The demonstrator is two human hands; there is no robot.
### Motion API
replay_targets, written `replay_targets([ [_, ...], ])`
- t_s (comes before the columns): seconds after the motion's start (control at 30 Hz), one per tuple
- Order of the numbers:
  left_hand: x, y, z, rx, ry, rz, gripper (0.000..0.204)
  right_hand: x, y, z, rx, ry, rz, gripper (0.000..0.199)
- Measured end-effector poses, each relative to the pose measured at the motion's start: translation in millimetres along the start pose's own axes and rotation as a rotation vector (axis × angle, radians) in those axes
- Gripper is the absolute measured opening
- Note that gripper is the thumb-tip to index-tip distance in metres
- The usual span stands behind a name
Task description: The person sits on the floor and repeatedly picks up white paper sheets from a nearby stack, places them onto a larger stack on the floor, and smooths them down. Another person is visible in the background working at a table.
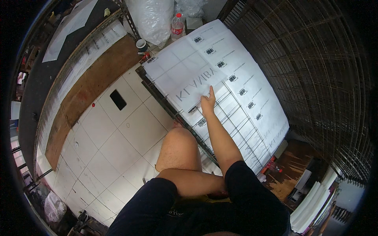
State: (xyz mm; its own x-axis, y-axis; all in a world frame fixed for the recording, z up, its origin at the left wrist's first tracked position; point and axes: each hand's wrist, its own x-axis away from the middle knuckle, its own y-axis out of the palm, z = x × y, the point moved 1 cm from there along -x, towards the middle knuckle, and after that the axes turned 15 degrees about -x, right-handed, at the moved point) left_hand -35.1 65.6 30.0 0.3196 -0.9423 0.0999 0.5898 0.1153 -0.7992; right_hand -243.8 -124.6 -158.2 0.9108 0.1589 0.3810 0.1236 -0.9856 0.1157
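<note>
My right hand (pixel 208 103) rests at the near edge of a white sheet (pixel 173 67) with large grey letters. Its index finger stretches out along the sheet and the thumb is spread from it; the other fingers are mostly hidden. Beneath the sheet lies a dark wire grid (pixel 236 114) over a white printed board (pixel 236 51) bearing a column of small barcode marks. A small dark object (pixel 193 109) sits by the sheet's edge, just left of the hand. My left forearm crosses low in front of me, and my left hand (pixel 219 194) is largely hidden beneath my right arm.
Wire mesh panels (pixel 307 67) stand along the right. A black phone (pixel 118 100) lies on the tiled floor (pixel 114 145) at left. Behind the board are a red-capped bottle (pixel 178 25), a cup (pixel 141 45) and a clear plastic bag (pixel 151 19). My bent knee (pixel 180 147) is beside the board.
</note>
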Motion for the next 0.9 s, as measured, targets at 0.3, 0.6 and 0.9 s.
replay_targets([
  [0.3, 1, 2, 3, 0.008, -0.006, -0.033, 0.046, 11, -17, 10, -0.009, -0.059, 0.028, 0.077],
  [0.6, 1, 2, 8, 0.02, -0.007, -0.042, 0.045, 19, -18, -1, 0.078, -0.017, 0.051, 0.075],
  [0.9, 0, 2, 11, 0.022, 0.006, -0.056, 0.043, 4, -39, 30, 0.096, -0.117, 0.075, 0.075],
])
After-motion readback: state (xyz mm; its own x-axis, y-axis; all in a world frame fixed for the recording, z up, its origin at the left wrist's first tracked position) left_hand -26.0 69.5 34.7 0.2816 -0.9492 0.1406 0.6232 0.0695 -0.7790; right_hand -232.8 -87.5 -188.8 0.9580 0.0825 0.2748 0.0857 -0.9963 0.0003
